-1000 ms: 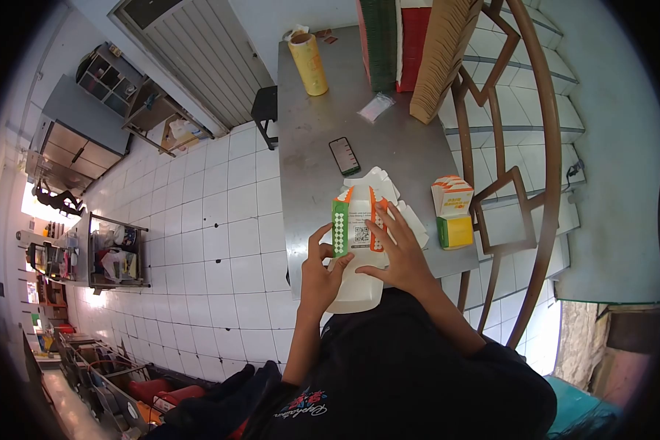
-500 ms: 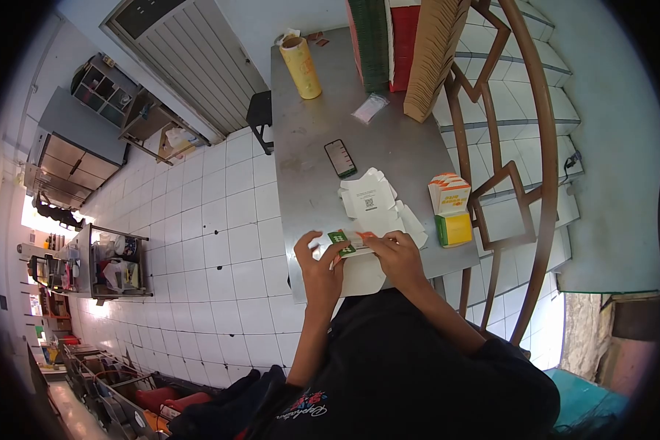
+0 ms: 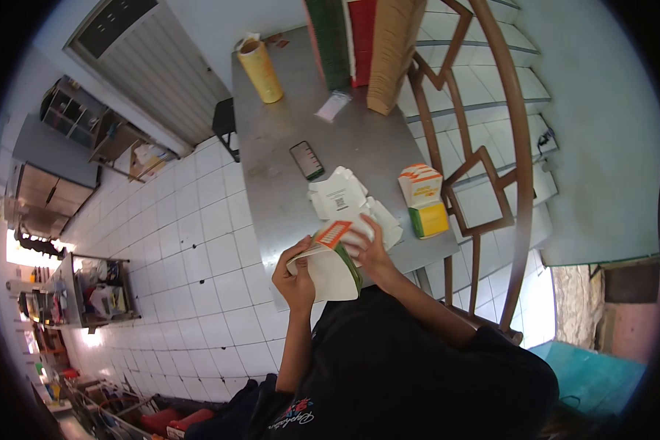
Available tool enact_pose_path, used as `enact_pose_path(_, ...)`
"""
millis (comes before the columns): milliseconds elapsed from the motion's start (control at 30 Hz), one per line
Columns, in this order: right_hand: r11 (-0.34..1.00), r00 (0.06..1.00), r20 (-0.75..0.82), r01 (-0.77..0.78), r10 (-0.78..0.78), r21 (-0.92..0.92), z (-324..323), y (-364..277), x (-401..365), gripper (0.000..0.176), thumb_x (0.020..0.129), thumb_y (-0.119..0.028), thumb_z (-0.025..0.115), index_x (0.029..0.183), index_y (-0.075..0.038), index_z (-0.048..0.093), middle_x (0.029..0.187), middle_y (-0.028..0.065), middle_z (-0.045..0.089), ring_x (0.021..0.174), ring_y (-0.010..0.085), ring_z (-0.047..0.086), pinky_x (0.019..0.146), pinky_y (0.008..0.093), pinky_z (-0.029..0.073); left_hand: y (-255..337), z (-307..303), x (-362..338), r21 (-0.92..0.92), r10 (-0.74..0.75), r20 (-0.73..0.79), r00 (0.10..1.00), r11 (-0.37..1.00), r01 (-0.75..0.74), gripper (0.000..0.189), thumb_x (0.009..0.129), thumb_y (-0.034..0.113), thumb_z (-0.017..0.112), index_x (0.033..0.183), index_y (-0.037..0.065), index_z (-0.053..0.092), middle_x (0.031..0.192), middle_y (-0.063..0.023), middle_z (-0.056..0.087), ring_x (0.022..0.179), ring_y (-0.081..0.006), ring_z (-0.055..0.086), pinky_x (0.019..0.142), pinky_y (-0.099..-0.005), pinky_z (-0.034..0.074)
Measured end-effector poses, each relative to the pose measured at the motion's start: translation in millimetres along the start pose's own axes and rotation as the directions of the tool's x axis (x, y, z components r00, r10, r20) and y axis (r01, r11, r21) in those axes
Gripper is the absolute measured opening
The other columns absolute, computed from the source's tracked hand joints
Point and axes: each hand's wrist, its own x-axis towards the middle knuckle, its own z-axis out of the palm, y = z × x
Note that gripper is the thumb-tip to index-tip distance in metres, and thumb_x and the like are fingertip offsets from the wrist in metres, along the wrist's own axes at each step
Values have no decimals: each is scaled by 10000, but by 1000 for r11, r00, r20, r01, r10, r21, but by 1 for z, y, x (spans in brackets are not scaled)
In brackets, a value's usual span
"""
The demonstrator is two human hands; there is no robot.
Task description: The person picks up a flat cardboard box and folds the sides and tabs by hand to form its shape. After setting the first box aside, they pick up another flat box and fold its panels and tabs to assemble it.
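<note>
A partly folded cardboard food box (image 3: 328, 275), white inside with orange and green printing outside, is held tilted in front of my body. My left hand (image 3: 298, 280) is closed on its left side, thumb toward the white inside. At the right side, my right hand (image 3: 372, 255) has its fingers against the green and orange edge; they are slightly blurred and partly hidden by the box. Beyond the hands, flat white box blanks (image 3: 339, 196) lie on the metal table (image 3: 271, 209), one showing a QR code.
Orange, green and yellow folded boxes (image 3: 425, 198) stand at the table's right edge, near a brown railing (image 3: 517, 147). A phone (image 3: 306, 160), a small plastic packet (image 3: 334, 106), a yellow film roll (image 3: 260, 71) and tall stacks of cardboard (image 3: 390, 59) are farther back.
The box in my hands has turned and opened out, now showing its wide white inside and orange panel. My right hand has shifted to its right side. The view has swung rightward.
</note>
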Motion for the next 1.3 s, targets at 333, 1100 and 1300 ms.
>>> enact_pose_path(333, 992, 998, 12, 58, -58, -114, -31, 1, -41, 1165, 849, -143, 790, 1638, -233, -63, 1547, 214, 375, 1388, 322, 456, 1132, 465, 403, -14, 36, -11, 226, -50, 497, 867, 971, -74, 441, 1022, 142, 594, 1448, 37, 545, 1527, -211, 498, 1462, -366, 424, 1191, -464, 355)
enact_pose_path(1100, -492, 829, -242, -506, -504, -708, -245, 2, 25, 830, 828, -467, 710, 1570, -244, 413, 1634, 209, 260, 1334, 458, 405, 1055, 626, 364, -46, 27, 10, 393, -388, 718, 578, 911, 123, 395, 1048, 229, 592, 1410, 71, 581, 1308, -186, 668, 1254, -308, 629, 1067, -412, 477)
enact_pose_path(1300, -501, 845, -200, -467, -496, -728, -253, 10, 23, 840, 841, -472, 707, 1575, -202, 402, 1645, 232, 214, 1377, 478, 356, 1067, 638, 354, -50, 27, 28, 409, -413, 669, 617, 899, 158, 421, 1033, 219, 620, 1426, 74, 570, 1358, -186, 647, 1292, -307, 604, 1121, -419, 437)
